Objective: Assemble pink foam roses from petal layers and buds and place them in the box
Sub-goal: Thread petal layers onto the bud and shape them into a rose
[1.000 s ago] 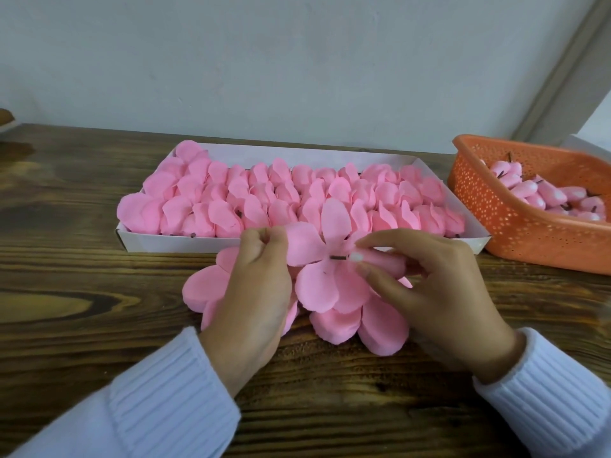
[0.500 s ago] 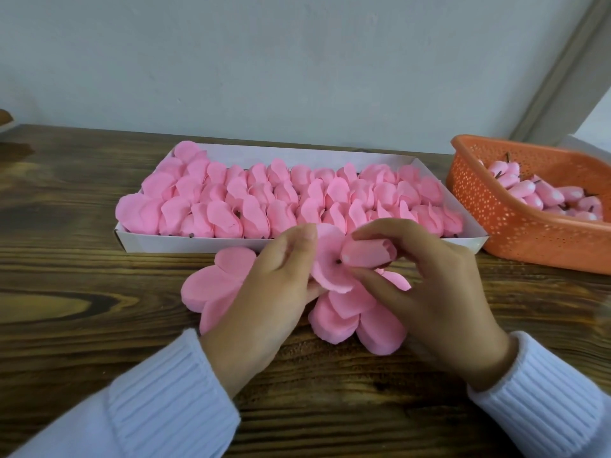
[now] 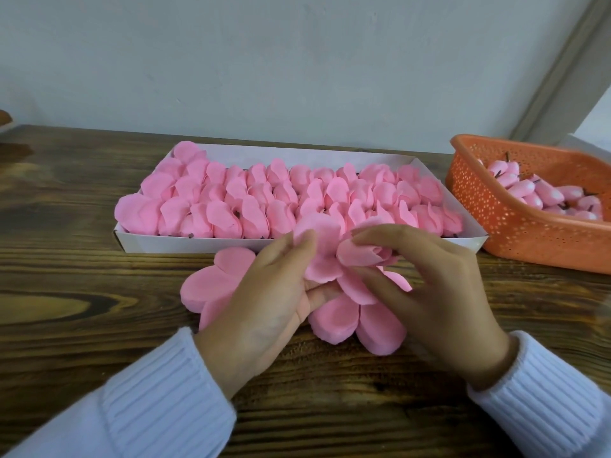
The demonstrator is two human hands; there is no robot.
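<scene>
A white box (image 3: pixel 185 242) at the back holds several rows of finished pink foam roses (image 3: pixel 251 200). In front of it my left hand (image 3: pixel 264 302) grips a pink petal layer (image 3: pixel 322 256), its fingers curled round the petals. My right hand (image 3: pixel 426 289) pinches a pink bud (image 3: pixel 360 254) set into the middle of that layer. Loose petal layers lie on the wooden table beneath both hands, one pile (image 3: pixel 211 285) at the left and another (image 3: pixel 357 322) under the hands.
An orange perforated basket (image 3: pixel 515 226) with several pink buds (image 3: pixel 542 193) stands at the right. The wooden table (image 3: pixel 66 292) extends left and toward me. A pale wall rises behind the box.
The bud has been pushed into the petal layer's centre. My left hand has folded the flat petals up around the bud and moved right to meet my right hand.
</scene>
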